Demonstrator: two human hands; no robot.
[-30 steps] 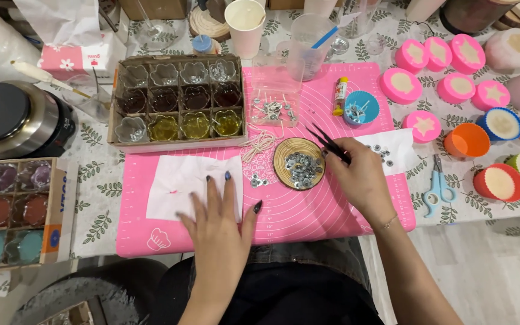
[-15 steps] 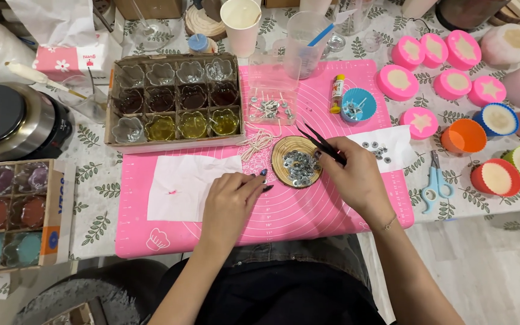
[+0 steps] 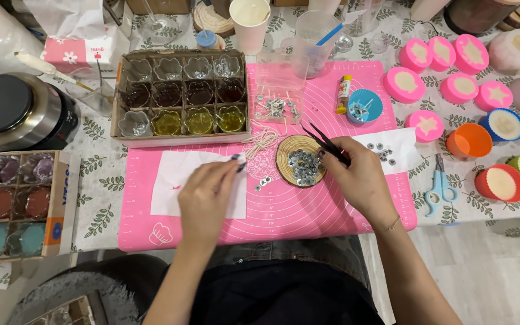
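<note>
My right hand [image 3: 359, 180] grips black tweezers [image 3: 323, 142], tips pointing up-left over a round wooden coaster [image 3: 284, 153] heaped with several small metal wick tabs [image 3: 303, 165]. My left hand [image 3: 209, 195] hovers over a white paper sheet [image 3: 173, 180] on the pink silicone mat [image 3: 272, 222], fingertips pinched near the paper's upper right corner. Whether it holds anything small I cannot tell. A bundle of wicks [image 3: 263, 141] lies between the coaster and a cardboard tray [image 3: 182, 139] of glass cups.
Pink moulds [image 3: 440, 78] and coloured silicone cups [image 3: 504, 180] fill the right side, with blue scissors [image 3: 437, 189]. A metal pot [image 3: 16, 114] and a box of coloured candles [image 3: 7, 204] stand left. Paper cup [image 3: 249, 21], measuring jug [image 3: 314, 42] and clear wick box [image 3: 278, 99] sit behind.
My left hand went from lying flat with spread fingers on the paper to a pinch near its upper right corner. The right hand with the tweezers barely moved.
</note>
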